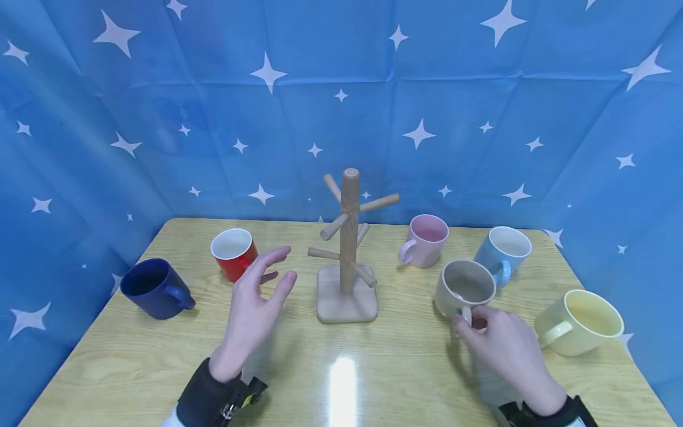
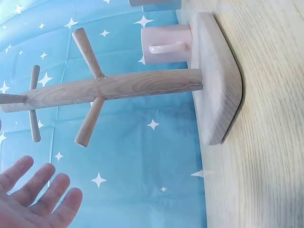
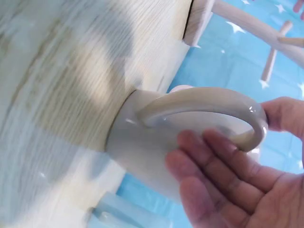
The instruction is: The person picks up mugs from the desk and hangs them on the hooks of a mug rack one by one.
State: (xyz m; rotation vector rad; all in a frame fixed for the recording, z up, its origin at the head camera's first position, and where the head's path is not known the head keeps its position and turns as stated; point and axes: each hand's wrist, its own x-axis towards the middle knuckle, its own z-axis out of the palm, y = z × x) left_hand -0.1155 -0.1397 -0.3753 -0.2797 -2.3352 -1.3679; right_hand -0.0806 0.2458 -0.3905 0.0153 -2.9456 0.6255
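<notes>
My right hand pinches the handle of a grey mug between thumb and fingers. In the right wrist view the mug's base meets the tabletop, and the other fingers lie near its side. My left hand hovers over the table with its fingers apart, holding nothing. A red mug, white inside, is just beyond it, partly hidden by the fingers. Between the two hands stands a wooden mug tree, with several bare pegs and a square base.
A dark blue mug sits at the left. Right of the tree are a pink mug, a light blue mug close behind the grey one, and a pale yellow mug. A blue starry cloth hangs behind the wooden table.
</notes>
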